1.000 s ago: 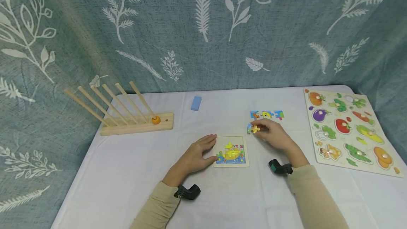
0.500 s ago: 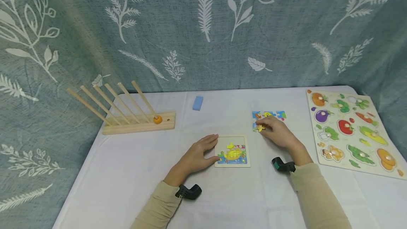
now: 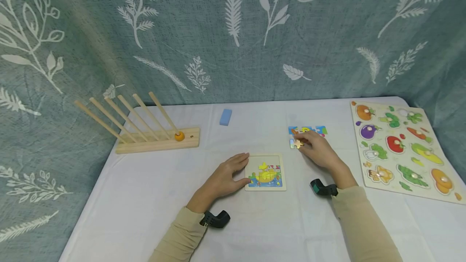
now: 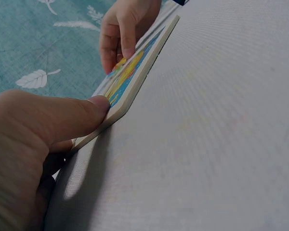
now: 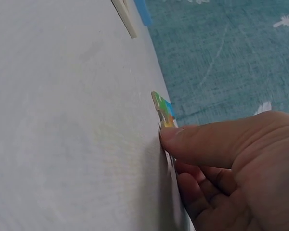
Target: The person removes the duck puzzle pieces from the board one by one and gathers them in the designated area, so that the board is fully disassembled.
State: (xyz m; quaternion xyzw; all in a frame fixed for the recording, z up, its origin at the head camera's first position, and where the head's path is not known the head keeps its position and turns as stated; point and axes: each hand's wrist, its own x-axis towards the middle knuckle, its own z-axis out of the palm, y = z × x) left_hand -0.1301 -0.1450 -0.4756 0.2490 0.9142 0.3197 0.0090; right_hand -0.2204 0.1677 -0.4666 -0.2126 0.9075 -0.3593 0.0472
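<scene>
In the head view, a small jigsaw puzzle tray [image 3: 265,186] with a partly filled picture of a yellow shape over blue lies mid-table. My left hand [image 3: 227,177] rests at its left edge, fingers fairly straight. In the left wrist view the thumb [image 4: 94,113] lies on the tray's rim [image 4: 130,103]. To the right, my right hand [image 3: 318,151] pinches a jigsaw piece [image 3: 295,144], also visible as a colourful piece [image 5: 164,108] past the thumb in the right wrist view. A row of loose jigsaw pieces [image 3: 294,130] lies just behind, partly covered by the fingers.
A wooden board with a vegetable peg puzzle [image 3: 393,165] lies at the right. At the left stands a wooden peg rack [image 3: 160,145] with slanting rods and an orange bead [image 3: 179,136]. A blue block [image 3: 225,117] lies near the back edge, before a patterned curtain [image 3: 204,23].
My right hand has moved slightly right with the jigsaw piece, which now tilts and catches the light. The left hand has stayed at the tray.
</scene>
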